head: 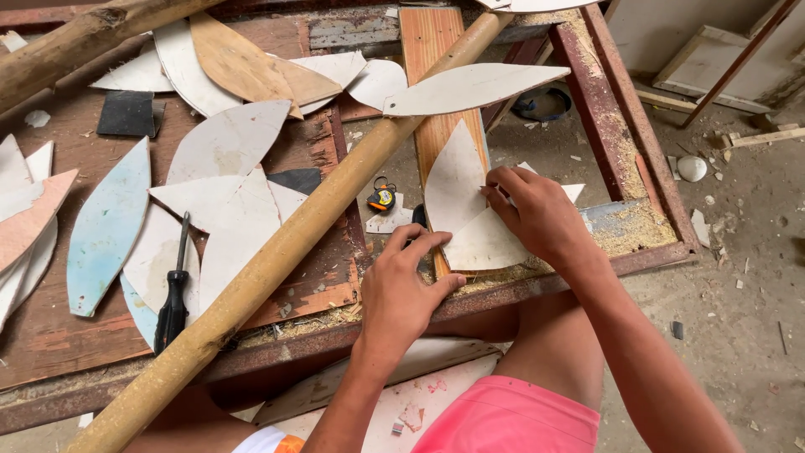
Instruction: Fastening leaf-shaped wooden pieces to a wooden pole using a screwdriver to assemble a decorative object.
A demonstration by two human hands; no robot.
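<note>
Marking of white leaf-shaped template (457,189) under way: pressed flat by open left hand (408,289); right hand (537,214) pinches pencil, barely visible. Steady tracing needed.

Long wooden pole (285,243) lying diagonally across rusty metal frame (625,126). Black-handled screwdriver (174,294) resting on leaf-shaped cutouts (109,226) at left; small tape measure (381,196) just right of pole. Sawdust (637,228) along frame edge.

1. A worn reddish workbench (50,335) carries everything, sawdust along its near rail.
2. A long wooden pole (285,243) lies diagonally across it.
3. Left of the pole: leaf-shaped cut panels (226,143) and a black-handled screwdriver (173,294).
4. Right of the pole: a small tape measure (381,197) and a wood plank (436,50).
</note>
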